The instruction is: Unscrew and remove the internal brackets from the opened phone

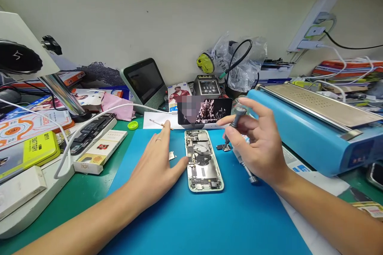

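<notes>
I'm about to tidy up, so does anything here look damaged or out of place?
Yes. The wall at left has a dark, ragged patch, perhaps damaged paint. The phone on the blue mat lies open with its parts exposed. A green cap lies loose near the mat.

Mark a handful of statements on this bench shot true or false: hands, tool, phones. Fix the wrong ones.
1. The right hand holds a screwdriver. True.
2. The opened phone is held up in the air. False: it lies on a blue mat.
3. The left hand wears a ring. True.
4. Nothing behind the opened phone is lit. False: a propped-up phone there shows a picture.
5. A lime-green cap is left of the opened phone in the view. True.
</notes>
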`<state>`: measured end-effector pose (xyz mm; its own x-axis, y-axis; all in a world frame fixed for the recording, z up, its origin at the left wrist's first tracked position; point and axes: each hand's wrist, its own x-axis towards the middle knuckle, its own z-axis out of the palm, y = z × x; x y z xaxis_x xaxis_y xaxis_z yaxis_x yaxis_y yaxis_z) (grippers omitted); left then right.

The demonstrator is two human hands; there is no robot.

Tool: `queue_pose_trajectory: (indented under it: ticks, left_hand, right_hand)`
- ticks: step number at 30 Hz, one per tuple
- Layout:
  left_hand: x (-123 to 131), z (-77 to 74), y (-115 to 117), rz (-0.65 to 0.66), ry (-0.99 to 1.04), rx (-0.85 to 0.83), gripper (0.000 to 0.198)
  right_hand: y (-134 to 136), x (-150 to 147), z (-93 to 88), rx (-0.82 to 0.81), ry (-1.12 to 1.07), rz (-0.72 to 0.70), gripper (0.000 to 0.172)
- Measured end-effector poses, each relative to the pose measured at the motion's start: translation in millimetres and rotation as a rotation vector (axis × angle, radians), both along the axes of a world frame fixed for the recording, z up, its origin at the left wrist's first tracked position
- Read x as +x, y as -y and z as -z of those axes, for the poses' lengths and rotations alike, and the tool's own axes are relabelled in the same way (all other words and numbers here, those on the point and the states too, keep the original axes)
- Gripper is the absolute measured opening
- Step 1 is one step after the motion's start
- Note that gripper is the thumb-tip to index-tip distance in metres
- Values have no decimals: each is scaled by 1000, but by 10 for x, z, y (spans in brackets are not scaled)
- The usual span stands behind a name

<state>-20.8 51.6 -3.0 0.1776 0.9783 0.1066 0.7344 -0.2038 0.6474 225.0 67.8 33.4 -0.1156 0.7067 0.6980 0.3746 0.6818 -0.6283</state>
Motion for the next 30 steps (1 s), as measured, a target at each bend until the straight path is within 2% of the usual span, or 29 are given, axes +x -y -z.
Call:
queue_pose_trajectory:
  ticks: [6, 14, 23, 27, 30]
  left_hand:
    - [-12, 46, -14, 15, -5, 29, 99]
    - [3, 47, -17, 39, 2, 48, 95]
    - [-5, 69, -22, 32, -12, 59, 91]
    - [-4, 58, -25, 33, -22, 66, 91]
    - [-4, 34, -21, 37, -38, 58, 92]
  right_hand:
    - [54, -24, 22, 16, 84, -68, 51]
    - [68, 2, 1, 178, 182, -181, 63]
    - [121, 4, -51, 240, 296, -165, 73]
    - [83, 18, -26, 195, 202, -140, 67]
    - [10, 38, -1, 103, 43, -38, 56]
